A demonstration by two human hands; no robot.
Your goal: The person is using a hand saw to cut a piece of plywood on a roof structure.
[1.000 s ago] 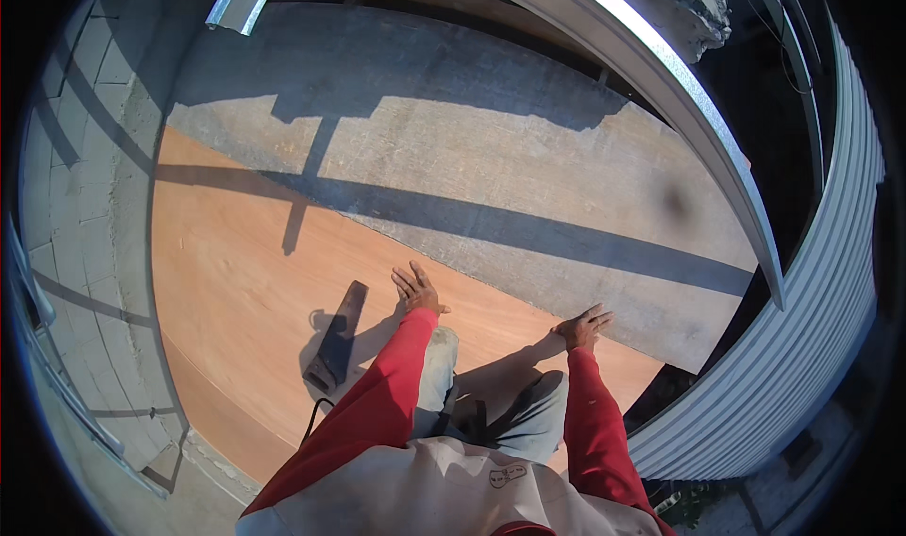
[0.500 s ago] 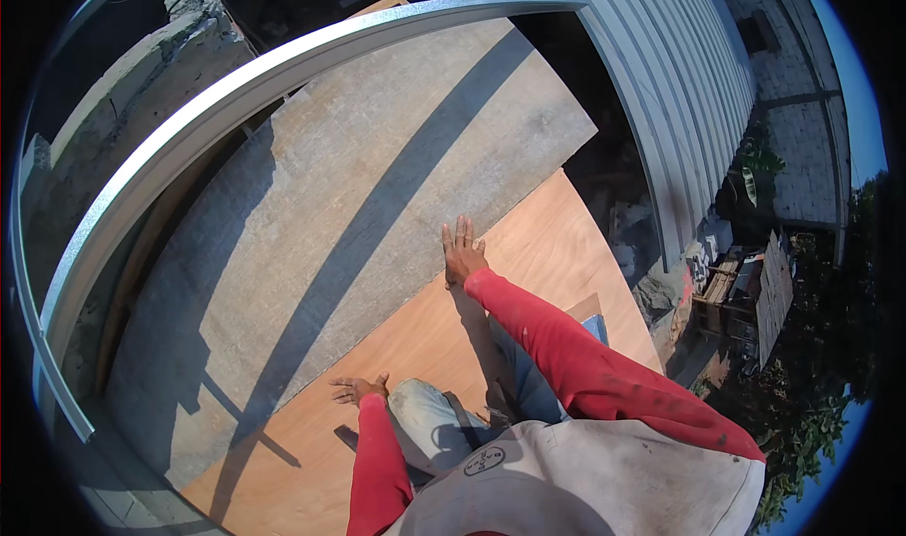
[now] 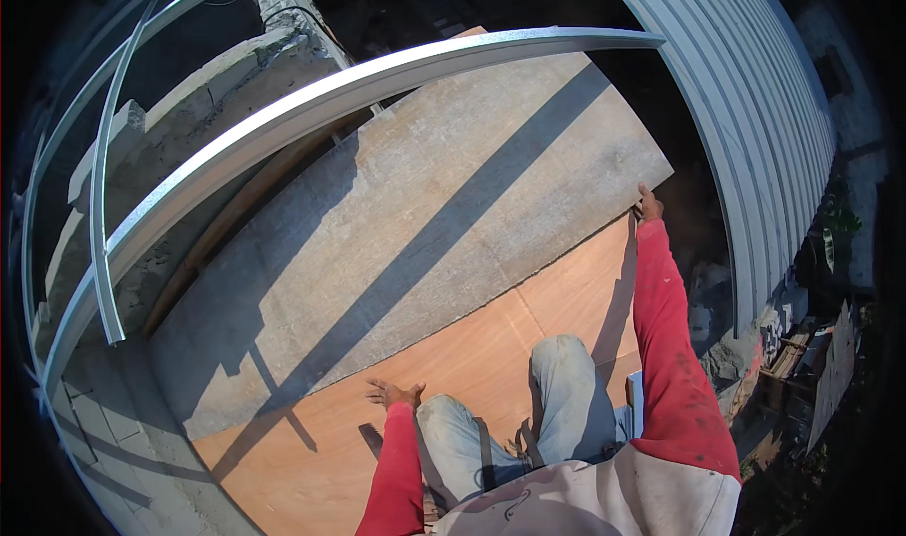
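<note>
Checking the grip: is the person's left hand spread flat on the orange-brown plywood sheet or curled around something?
Spread flat: the left hand lies palm down, fingers splayed, on the orange-brown plywood sheet, holding nothing.

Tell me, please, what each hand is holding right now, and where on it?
The right hand grips the grey board at its far right corner. The left hand holds nothing; it rests flat on the brown plywood sheet.

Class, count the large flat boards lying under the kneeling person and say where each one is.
2. The grey cement-coloured board lies ahead, its far corner at the right hand; the orange-brown plywood board lies beneath the knees and left hand. More may be hidden.
</note>
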